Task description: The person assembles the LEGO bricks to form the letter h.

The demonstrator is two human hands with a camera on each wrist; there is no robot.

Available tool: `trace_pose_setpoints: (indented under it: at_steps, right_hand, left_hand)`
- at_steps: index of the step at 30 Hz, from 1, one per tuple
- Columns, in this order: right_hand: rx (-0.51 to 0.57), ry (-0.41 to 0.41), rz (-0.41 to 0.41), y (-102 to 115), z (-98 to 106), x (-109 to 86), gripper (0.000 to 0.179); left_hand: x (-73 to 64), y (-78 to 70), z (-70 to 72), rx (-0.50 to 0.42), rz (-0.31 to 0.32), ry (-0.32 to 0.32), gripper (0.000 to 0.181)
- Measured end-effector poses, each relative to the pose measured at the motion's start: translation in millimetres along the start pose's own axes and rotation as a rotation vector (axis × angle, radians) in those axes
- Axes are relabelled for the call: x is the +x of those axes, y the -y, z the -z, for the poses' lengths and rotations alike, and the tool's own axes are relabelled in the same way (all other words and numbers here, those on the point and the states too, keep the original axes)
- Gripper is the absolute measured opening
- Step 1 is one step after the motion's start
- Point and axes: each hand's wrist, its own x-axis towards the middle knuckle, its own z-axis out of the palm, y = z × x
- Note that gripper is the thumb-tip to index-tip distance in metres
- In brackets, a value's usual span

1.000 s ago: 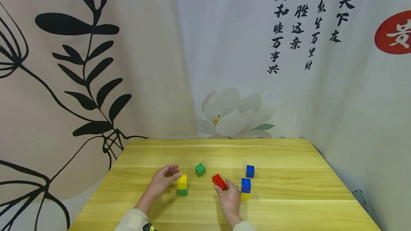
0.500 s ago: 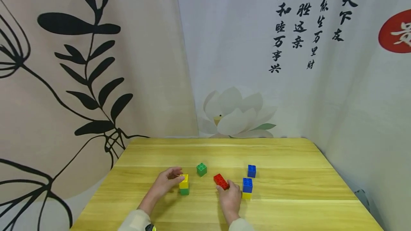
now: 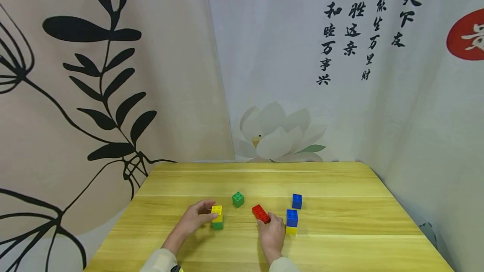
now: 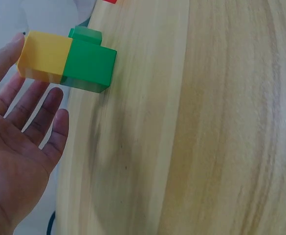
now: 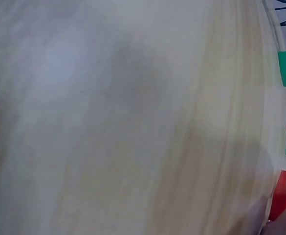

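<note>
My left hand (image 3: 193, 219) has its thumb in front of a yellow toy brick (image 3: 217, 210) and its fingers behind it. That brick sits on a green brick (image 3: 218, 225); the left wrist view shows thumb and index finger at the sides of the yellow brick (image 4: 44, 56), the other fingers spread. On the right, my right hand (image 3: 271, 236) pinches a long red brick (image 3: 260, 213) lying at a slant between thumb and fingers. In the right wrist view only part of the red brick (image 5: 281, 198) and fingertips show at the lower right edge.
A lone green brick (image 3: 238, 199) lies behind, between the hands. Right of the right hand a blue brick (image 3: 292, 217) stands on a yellow brick (image 3: 291, 230), with another blue brick (image 3: 297, 201) behind. Beyond the wooden table (image 3: 340, 179) hangs a printed curtain.
My left hand has come closer to the yellow brick, its thumb moving from beside it to across its front. The right hand stays on the red brick.
</note>
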Motion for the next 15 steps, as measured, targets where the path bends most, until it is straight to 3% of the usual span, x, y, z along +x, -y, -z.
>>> trace_pose_setpoints:
  at_steps: [15]
  right_hand:
    - [-0.017,0.016,0.033,-2.8,0.4,1.7,0.041]
  left_hand:
    - [0.0,9.8,3.4,-0.011,0.016,0.027,0.044]
